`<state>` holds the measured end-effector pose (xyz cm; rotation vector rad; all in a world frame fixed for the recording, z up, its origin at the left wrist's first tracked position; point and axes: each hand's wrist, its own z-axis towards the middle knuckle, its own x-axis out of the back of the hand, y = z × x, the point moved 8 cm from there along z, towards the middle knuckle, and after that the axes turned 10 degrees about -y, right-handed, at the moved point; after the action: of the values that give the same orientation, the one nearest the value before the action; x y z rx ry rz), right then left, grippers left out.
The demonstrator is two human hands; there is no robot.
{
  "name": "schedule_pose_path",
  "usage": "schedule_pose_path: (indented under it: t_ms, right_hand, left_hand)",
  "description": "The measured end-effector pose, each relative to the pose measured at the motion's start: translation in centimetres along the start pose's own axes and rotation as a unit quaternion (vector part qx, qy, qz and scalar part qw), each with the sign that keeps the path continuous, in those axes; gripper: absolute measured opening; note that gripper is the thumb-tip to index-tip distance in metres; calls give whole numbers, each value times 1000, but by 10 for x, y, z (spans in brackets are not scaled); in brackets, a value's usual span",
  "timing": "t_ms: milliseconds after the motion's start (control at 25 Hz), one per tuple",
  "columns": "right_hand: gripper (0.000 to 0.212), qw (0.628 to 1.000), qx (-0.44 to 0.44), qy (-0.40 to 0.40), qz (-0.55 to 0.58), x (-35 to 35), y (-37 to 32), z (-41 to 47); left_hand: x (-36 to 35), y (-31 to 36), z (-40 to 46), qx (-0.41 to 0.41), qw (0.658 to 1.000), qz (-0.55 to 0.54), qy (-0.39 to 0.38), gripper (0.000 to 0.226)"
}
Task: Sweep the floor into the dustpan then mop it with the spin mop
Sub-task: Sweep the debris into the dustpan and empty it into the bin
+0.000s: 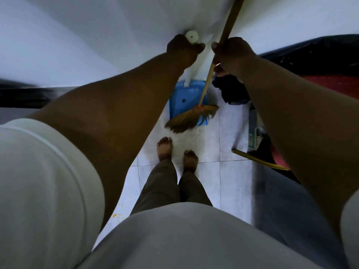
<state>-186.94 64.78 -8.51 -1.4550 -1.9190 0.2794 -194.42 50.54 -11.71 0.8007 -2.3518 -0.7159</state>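
The blue dustpan [181, 102] sits on the pale tiled floor [229, 183] just ahead of my bare feet [165, 150], its open lip towards me and its back end against the foot of the white wall [97, 35]. Its long white handle [192, 36] rises straight up at me, and my left hand [183, 48] holds it near the rounded top, fingers curled round it so that only the cap shows above my knuckles.

The broom [191, 118] lies across the mouth of the dustpan, its straw bristles fanned out leftward, part over the blue lip and part on the tile in front. Its wooden stick slants up and to the right past my face. My right hand [232, 55] grips that stick partway up, fingers wrapped tight and the thumb on the near side.

Both arms reach out from white short sleeves [48, 181]; below are my olive trousers [165, 185].

To the right of the broom a dark bundle of cloth [232, 90] lies on the floor by the wall. Farther right is something red under a black edge [330, 82], too dim to make out, and a yellowish bar [256, 159] slants across the floor near it. A few orange crumbs [115, 216] dot the tile beside my left arm.
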Motion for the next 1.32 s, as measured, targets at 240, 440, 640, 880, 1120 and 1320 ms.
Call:
schedule_pose_path:
  t_ms: [240,440,640,880,1120,1320]
  right_hand:
    - [39,1000,-27,-4,9,-11,18,-10]
    - [42,999,-36,-20,-19,-22,21,-43]
    - [50,995,11,-15,-103,-25,-16,-100]
    - [48,953,179,87,-230,-38,-104,-187]
    - [65,846,344,122,-388,-66,-182,-237]
    - [72,773,442,101,-444,-84,-242,-270]
  left_hand:
    - [-1,0,-14,-1,1000,-3,-10,61]
    - [15,1,-54,10,999,49,-9,70]
    - [43,-13,-126,-14,996,87,5,71]
    - [113,-22,-217,-53,987,141,62,76]
    - [183,-23,-302,-74,942,252,209,80]
    - [204,-38,-373,-16,917,255,305,79]
